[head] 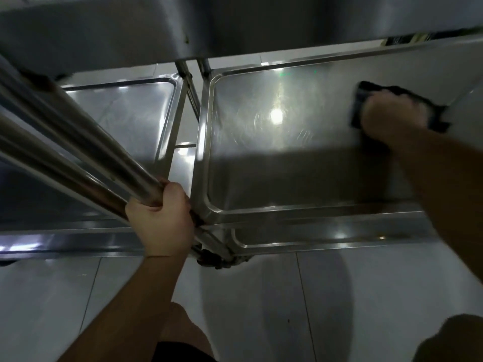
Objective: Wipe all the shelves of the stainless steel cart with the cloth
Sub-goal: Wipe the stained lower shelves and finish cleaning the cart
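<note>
Stainless steel cart shelf (274, 158), a shiny rectangular tray with rounded corners and a raised rim, fills the right-centre of a view looking steeply down. A ceiling light reflects as a bright spot on it. On its far right part lies the dark, folded cloth (392, 96), partly blurred. The right hand (393, 114) rests on top of the cloth with the arm reaching in under the shelf above; it seems to press the cloth flat against the steel for wiping, though the blur hides whether the fingers are curled or straight.

The left hand (160, 220) is wrapped firmly around the lower end of a polished steel upright post (86, 142) at the shelf's near left corner, probably to steady the cart or the crouching person while the other arm reaches.

Just below the near rim, the edge of a lower steel shelf (326, 237) shows. To the left stands a second, similar steel shelf (125, 118), apparently a neighbouring cart. Pale grey floor tiles (261, 296) lie below, with the person's knee (180, 327) at the bottom edge.
</note>
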Tool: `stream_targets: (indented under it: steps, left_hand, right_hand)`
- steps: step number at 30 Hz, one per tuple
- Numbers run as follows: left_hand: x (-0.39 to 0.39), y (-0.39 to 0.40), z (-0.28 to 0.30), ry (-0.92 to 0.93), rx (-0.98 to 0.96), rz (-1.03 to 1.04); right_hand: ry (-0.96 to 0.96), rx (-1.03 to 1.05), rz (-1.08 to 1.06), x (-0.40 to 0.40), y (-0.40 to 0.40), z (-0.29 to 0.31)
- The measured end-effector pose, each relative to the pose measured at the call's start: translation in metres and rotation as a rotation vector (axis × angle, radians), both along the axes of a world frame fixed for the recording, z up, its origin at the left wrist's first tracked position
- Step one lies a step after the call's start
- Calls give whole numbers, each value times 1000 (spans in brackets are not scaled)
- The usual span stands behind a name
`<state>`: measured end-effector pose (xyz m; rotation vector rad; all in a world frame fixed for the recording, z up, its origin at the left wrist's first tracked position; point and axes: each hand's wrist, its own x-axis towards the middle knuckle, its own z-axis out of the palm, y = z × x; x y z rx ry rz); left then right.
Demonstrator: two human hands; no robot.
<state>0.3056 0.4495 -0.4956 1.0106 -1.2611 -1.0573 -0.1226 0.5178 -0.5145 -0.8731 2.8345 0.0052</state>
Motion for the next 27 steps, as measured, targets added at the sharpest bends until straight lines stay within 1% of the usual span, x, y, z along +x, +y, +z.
stream_targets:
  steps: [2, 3, 5, 7, 12, 15, 18, 20, 22, 23, 24, 25, 27]
  left_hand:
    - [0, 0, 0, 17, 4, -6]
    - [0, -1, -1, 24, -4, -4]
    - [0, -1, -1, 38, -16, -8]
    - [-1, 0, -1, 37, -4, -13]
    - [0, 1, -4, 8, -33, -33]
    - [0, 2, -1, -11, -37, -8]
    - [-1, 3, 3, 8, 1, 9]
    - [-2, 4, 5, 0, 8, 9]
    - [-2, 6, 6, -27, 3, -15]
    - [-1, 6, 6, -51, -6, -13]
    - [0, 6, 7, -79, -6, -11]
    - [1, 7, 7, -98, -1, -12]
    - [2, 7, 5, -84, 9, -28]
  right_hand:
    - [-26, -23, -132, -29, 34, -2]
    - [-44, -55, -178, -31, 40, -1]
    - [-81, -113, -230, -18, 28, 1]
    - [-83, -167, -200, 7, -4, 2]
    - [-164, -167, 209, 91, -124, 6]
    - [-171, -130, 484, 149, -164, 5]
    - [-183, -175, 736, 205, -160, -2]
    - [-219, -192, 885, 228, -127, -8]
    - [-254, -222, 1008, 227, -81, -17]
    - [-257, -236, 1029, 216, -62, -18]
    - [-235, -252, 1003, 196, -50, -16]
    - [-182, -263, 934, 171, -42, -15]
    - [-62, -265, 695, 110, -39, -9]
